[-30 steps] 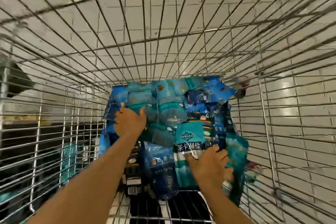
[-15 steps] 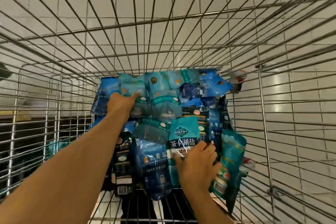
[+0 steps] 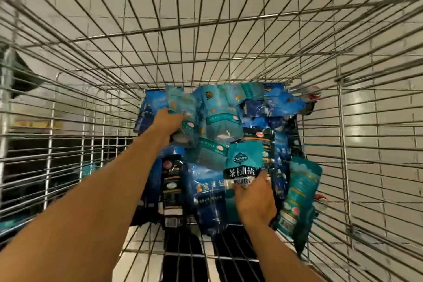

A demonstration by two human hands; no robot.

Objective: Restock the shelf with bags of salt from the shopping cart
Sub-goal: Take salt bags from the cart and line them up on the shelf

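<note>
The step in hand is pickup: both arms reach down into the wire shopping cart [image 3: 343, 121] to take bags of salt from the pile at its far end. The left hand [image 3: 168, 122] grips a pale teal bag [image 3: 183, 110] at the upper left of the pile, its fingers curled round the bag's near edge; the bag appears partly raised off its neighbours. The right hand [image 3: 255, 199] rests on the lower part of a teal bag with white lettering [image 3: 243, 161] near the middle of the pile; the fingers are blurred, so whether they pinch the bag or only press on it cannot be told. Another teal bag [image 3: 299, 192] stands on edge just beside the right hand, leaning against the right wall of the cart. Dark blue bags [image 3: 206, 190] lie underneath and between. The shelf is not identifiable in this view. The next move probably calls for securing the right-hand grasp, lifting both bags clear of the pile and the wire walls, then turning toward the shelf.
</note>
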